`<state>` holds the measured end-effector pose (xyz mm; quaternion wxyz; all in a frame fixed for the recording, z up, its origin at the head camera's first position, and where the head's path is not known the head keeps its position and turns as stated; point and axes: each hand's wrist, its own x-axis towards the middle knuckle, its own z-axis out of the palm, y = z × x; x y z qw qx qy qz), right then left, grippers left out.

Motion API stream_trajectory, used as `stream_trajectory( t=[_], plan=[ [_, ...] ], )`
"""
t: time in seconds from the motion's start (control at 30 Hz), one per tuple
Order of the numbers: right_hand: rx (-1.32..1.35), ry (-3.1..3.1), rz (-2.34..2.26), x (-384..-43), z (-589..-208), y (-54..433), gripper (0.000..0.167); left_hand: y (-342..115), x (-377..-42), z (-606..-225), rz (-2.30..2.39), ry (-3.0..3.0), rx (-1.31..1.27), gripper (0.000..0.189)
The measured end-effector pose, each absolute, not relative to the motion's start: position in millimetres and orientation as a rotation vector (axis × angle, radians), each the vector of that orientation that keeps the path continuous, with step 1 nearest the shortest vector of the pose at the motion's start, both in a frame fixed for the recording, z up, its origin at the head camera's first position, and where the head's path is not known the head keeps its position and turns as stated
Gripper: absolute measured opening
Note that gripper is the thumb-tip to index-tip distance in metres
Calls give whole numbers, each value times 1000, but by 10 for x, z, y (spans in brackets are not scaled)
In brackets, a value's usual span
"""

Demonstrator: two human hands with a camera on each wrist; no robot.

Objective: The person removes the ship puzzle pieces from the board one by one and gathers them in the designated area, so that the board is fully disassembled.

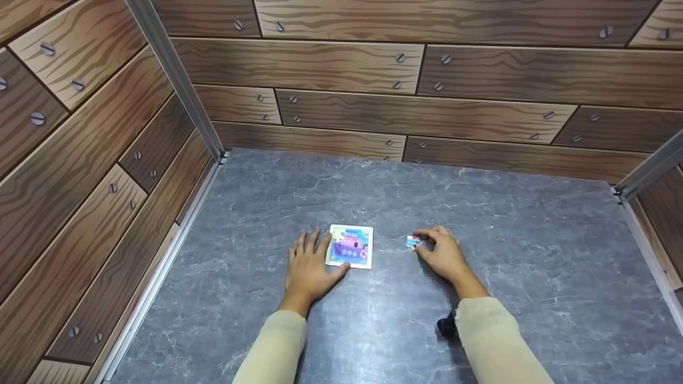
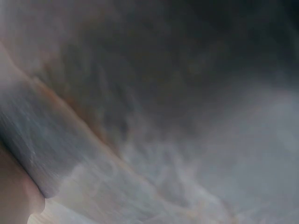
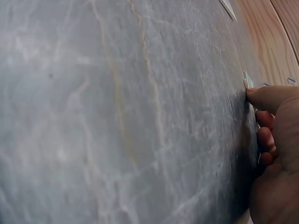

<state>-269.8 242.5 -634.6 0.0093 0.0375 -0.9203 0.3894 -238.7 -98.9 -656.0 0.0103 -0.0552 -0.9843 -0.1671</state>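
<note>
Nearest, a black thing (image 1: 447, 326) pokes out by the right sleeve (image 1: 496, 333). Farther in, the left hand (image 1: 309, 271) lies at the left of the board (image 1: 350, 246), fingers straight and parted, thumb touching its near edge. The right hand (image 1: 444, 257) pinches a small piece (image 1: 412, 241) (too covered to tell its long axis), right of the board and apart from it. A wall (image 1: 341, 64) stands far behind.

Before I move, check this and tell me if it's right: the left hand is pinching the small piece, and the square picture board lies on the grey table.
Not quite: the right hand is pinching the small piece, as the head view shows. The square picture board does lie on the grey table.
</note>
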Motion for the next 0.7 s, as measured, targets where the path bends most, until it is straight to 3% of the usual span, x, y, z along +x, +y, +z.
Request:
stream_trajectory(
  t=[0.7],
  plan=[
    [101, -2872, 1285, -2711, -6336, 2484, 30, -980, -2388, -6570, -509, -3062, -173, 96]
  ],
)
